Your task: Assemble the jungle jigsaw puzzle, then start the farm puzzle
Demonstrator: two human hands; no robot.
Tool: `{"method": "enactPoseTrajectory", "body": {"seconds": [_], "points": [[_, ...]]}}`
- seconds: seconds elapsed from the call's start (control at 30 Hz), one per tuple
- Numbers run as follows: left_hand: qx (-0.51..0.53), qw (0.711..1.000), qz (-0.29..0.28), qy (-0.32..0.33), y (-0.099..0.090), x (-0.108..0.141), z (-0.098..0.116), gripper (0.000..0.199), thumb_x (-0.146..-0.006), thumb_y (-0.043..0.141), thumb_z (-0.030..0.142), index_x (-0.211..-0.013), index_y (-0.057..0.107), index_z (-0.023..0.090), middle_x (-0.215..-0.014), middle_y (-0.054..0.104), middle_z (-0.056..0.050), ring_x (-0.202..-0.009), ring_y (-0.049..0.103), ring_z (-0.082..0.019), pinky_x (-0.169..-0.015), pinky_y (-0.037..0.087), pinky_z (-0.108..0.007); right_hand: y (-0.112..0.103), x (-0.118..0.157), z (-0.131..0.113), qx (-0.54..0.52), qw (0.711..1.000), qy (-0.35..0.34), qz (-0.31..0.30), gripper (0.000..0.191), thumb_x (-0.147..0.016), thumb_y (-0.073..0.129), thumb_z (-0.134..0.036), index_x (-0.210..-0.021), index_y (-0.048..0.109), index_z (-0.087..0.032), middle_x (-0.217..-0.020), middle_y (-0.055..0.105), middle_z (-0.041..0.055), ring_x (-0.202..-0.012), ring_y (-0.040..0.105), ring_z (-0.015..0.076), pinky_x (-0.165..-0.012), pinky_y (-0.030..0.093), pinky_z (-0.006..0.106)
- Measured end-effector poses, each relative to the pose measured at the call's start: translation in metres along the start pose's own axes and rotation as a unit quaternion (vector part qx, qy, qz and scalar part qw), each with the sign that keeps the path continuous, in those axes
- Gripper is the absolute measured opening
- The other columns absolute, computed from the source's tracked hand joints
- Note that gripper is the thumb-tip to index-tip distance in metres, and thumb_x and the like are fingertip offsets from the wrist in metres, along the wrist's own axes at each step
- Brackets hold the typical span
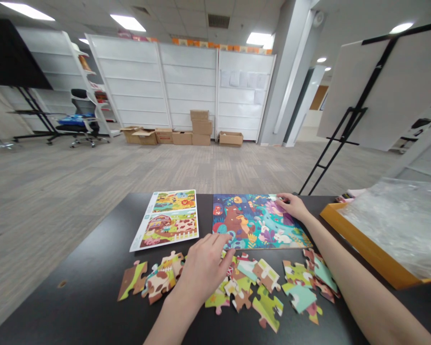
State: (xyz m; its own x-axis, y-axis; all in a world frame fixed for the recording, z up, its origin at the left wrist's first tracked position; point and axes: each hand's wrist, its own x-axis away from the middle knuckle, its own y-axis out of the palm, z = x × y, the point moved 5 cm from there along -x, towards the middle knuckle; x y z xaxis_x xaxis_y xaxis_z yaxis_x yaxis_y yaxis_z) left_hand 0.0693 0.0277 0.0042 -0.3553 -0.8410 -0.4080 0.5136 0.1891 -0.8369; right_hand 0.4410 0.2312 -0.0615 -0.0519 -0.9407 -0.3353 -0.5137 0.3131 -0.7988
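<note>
An assembled jigsaw puzzle (251, 220) with a bear and rabbits lies flat on the dark table. My left hand (210, 256) reaches over its lower left corner, fingers stretched out and palm down. At the puzzle's upper right edge rests my right hand (292, 206), its fingers bent over the border; whether a piece is under them I cannot make out. Loose jigsaw pieces (267, 304) are heaped in front of the puzzle, some partly hidden by my left hand. To the left lies a reference sheet (172, 223) printed with a farm scene and an animal scene.
At the table's right side stands an orange-yellow box (366, 244) with clear plastic wrapping (402, 220) on it. The dark table (89, 268) has a small hole at left. Beyond are cardboard boxes (201, 128), an office chair (82, 115) and a board stand (341, 134).
</note>
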Motion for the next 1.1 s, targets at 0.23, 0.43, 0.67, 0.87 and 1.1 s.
{"method": "enactPoseTrajectory", "body": {"seconds": [0.23, 0.43, 0.67, 0.87, 1.1], "points": [[0.004, 1.000, 0.000, -0.004, 0.000, 0.000, -0.001, 0.018, -0.095, 0.059, 0.024, -0.112, 0.064, 0.023, -0.104, 0.074, -0.004, -0.094, 0.071, -0.023, -0.080, 0.056, -0.034, -0.001, 0.001, 0.000, -0.007, 1.000, -0.001, 0.003, 0.043, -0.078, 0.064, -0.050, -0.103, 0.078, -0.018, -0.087, 0.076, 0.0091, -0.076, 0.069, 0.0238, -0.078, 0.054, 0.036], [0.004, 1.000, 0.007, 0.000, -0.003, 0.001, 0.001, 0.019, -0.095, 0.058, 0.023, -0.112, 0.064, 0.022, -0.104, 0.074, -0.004, -0.093, 0.071, -0.023, -0.079, 0.056, -0.034, -0.003, 0.000, 0.004, -0.013, 1.000, 0.006, -0.008, 0.048, -0.079, 0.062, -0.050, -0.110, 0.076, -0.016, -0.083, 0.076, 0.0089, -0.075, 0.070, 0.0241, -0.074, 0.054, 0.036], [0.003, 1.000, 0.000, -0.005, -0.004, 0.000, 0.000, 0.020, -0.094, 0.058, 0.023, -0.113, 0.064, 0.023, -0.103, 0.075, -0.004, -0.093, 0.071, -0.022, -0.080, 0.056, -0.032, -0.006, -0.004, 0.014, -0.085, 0.995, 0.037, -0.026, 0.052, -0.076, 0.066, -0.051, -0.114, 0.070, -0.015, -0.090, 0.077, 0.0107, -0.084, 0.072, 0.0266, -0.079, 0.057, 0.039], [-0.006, 1.000, -0.011, -0.017, -0.008, -0.001, -0.005, 0.021, -0.097, 0.054, 0.025, -0.116, 0.064, 0.023, -0.106, 0.075, -0.005, -0.097, 0.070, -0.022, -0.082, 0.055, -0.033, -0.039, -0.006, -0.002, -0.108, 0.993, 0.036, 0.037, 0.048, -0.075, 0.068, -0.050, -0.110, 0.071, -0.016, -0.107, 0.074, 0.0152, -0.101, 0.069, 0.0309, -0.088, 0.056, 0.043], [0.005, 0.999, -0.040, -0.034, -0.010, -0.004, -0.018, 0.022, -0.096, 0.053, 0.020, -0.115, 0.065, 0.022, -0.109, 0.075, -0.005, -0.099, 0.070, -0.022, -0.085, 0.054, -0.034, -0.097, 0.019, -0.079, -0.091, 0.989, -0.047, 0.104, 0.046, -0.080, 0.065, -0.052, -0.113, 0.070, -0.019, -0.118, 0.070, 0.0145, -0.109, 0.064, 0.0306, -0.088, 0.055, 0.042]]}}
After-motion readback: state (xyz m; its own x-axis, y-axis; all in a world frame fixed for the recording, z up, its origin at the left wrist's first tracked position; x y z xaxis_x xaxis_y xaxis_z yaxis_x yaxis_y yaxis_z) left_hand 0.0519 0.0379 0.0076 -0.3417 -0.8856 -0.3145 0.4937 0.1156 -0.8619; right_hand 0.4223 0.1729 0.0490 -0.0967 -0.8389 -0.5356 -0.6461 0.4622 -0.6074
